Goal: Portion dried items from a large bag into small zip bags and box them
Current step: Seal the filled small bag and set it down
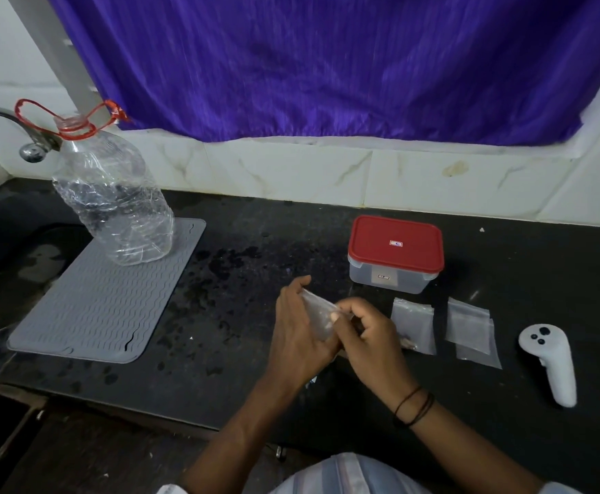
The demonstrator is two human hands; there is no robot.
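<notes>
At far left a tap (31, 147) hangs over the dark sink (13, 265). Just right of it one grey mat (106, 297) lies on the black counter (248, 244), and one clear bottle (113, 197) with a red handle stands on the mat's far end.

Near the middle, both hands work one small zip bag (318, 315) above the counter. The left hand (298, 336) holds it from the left, fingers curled behind the film and thumb at its far edge. The right hand (373, 333) meets it from the right, fingertips pinched on its near-right edge. The bag's long axis runs from far-left to near-right, so it lies squarely between the two hands, each as close as the other. I cannot tell whether it holds anything, nor whether its zip is closed.

Right of the hands, one lidded box (394, 254) with a red lid sits farther back, nearer the right hand. Nearer than the box lie one small bag (414, 326) with a few brownish pieces at its near end, and then two flat bags (473, 333), overlapping and seemingly unfilled. That makes four small bags in sight. The large bag is not clearly visible. At the right end lies one white controller (549, 361).

Likely the held bag is being opened or sealed; boxing has not begun, since the lid is on.
</notes>
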